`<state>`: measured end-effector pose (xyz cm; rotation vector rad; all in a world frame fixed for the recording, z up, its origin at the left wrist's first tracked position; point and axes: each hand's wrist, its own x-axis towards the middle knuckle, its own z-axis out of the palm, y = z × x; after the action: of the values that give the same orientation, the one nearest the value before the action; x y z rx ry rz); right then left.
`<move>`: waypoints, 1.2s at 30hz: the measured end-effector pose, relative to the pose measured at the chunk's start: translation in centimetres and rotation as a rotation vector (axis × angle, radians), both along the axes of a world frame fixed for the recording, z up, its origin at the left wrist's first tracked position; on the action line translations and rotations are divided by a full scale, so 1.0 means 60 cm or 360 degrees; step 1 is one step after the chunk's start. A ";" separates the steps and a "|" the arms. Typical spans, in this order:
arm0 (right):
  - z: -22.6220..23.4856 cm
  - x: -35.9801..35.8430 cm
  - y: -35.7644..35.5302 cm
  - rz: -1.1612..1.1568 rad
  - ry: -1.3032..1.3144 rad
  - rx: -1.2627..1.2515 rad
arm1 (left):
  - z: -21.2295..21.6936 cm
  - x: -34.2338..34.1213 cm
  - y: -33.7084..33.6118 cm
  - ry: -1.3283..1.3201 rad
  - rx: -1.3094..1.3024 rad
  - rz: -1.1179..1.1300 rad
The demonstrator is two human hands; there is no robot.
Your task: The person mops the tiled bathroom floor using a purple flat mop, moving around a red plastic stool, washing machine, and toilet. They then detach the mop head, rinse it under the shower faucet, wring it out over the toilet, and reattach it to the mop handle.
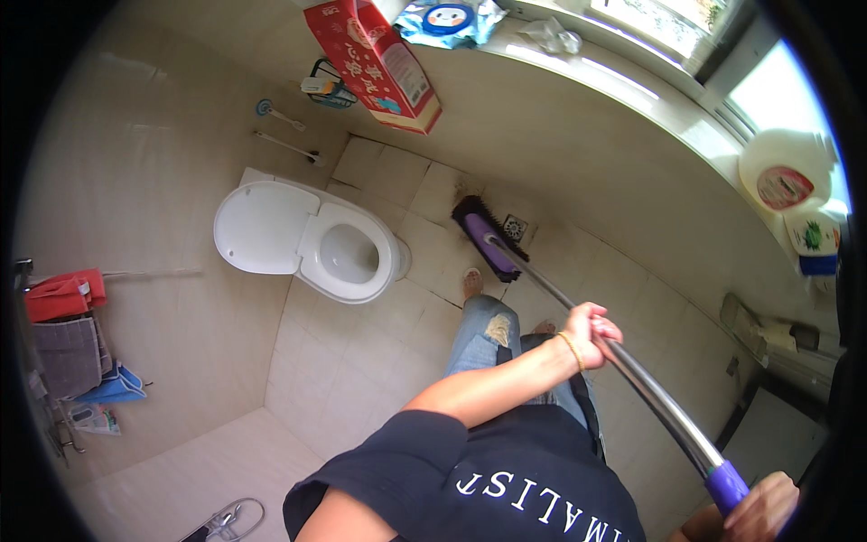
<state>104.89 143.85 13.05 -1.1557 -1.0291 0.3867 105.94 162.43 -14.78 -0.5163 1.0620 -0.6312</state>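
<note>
A long-handled floor brush [483, 233] with a purple head and dark bristles rests on the tiles beside the round floor drain [515, 228]. Its metal pole slants down to the right, ending in a purple grip [725, 486]. My left hand [591, 336], a beaded bracelet at its wrist, is wrapped around the middle of the pole. Lower right, my right hand [764, 509] closes on the purple grip; it is partly blurred. Dark grime marks the floor near the brush head and along the wall's foot.
Left of the brush stands a white toilet [348, 257] with its lid up. A red carton [375, 68] and blue wipes pack [449, 20] are on the ledge. Bottles [787, 181] line the right sill. Towels [68, 334] hang left; a shower head [226, 519] shows below.
</note>
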 end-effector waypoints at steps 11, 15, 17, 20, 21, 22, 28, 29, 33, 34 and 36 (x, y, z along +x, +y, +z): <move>-0.219 0.166 0.387 -0.0202 0.0323 0.0007 | -0.204 0.096 0.454 -0.0070 0.0318 0.0682; -0.316 0.263 0.618 -0.0030 0.0473 0.0040 | -0.311 0.163 0.680 0.0088 0.0816 0.0852; -0.348 0.286 0.684 0.0034 0.0494 0.0066 | -0.328 0.183 0.752 0.0145 0.0981 0.0907; -0.377 0.290 0.779 0.0161 0.0236 0.0050 | -0.374 0.169 0.875 -0.0104 0.0927 0.1151; -0.388 0.282 0.794 0.0153 0.0193 0.0025 | -0.365 0.167 0.888 -0.0038 0.0839 0.1126; -0.386 0.275 0.798 0.0095 0.0287 0.0032 | -0.362 0.179 0.886 0.0002 0.0833 0.1011; -0.391 0.223 0.791 -0.0310 0.0380 0.0119 | -0.379 0.175 0.897 0.0108 0.0853 0.0569; -0.391 0.211 0.784 -0.0344 0.0391 0.0109 | -0.380 0.171 0.889 0.0121 0.0803 0.0548; -0.395 0.170 0.770 -0.0553 0.0435 0.0104 | -0.364 0.180 0.862 0.0164 0.0994 0.0368; -0.399 0.162 0.767 -0.0625 0.0448 0.0102 | -0.361 0.188 0.855 0.0162 0.1031 0.0329; -0.404 0.147 0.764 -0.0738 0.0472 0.0103 | -0.362 0.198 0.851 0.0164 0.1111 0.0282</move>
<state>113.70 189.71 -11.22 -1.1961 -0.4913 0.1463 117.79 213.46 -36.50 -0.0283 1.2344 -0.0543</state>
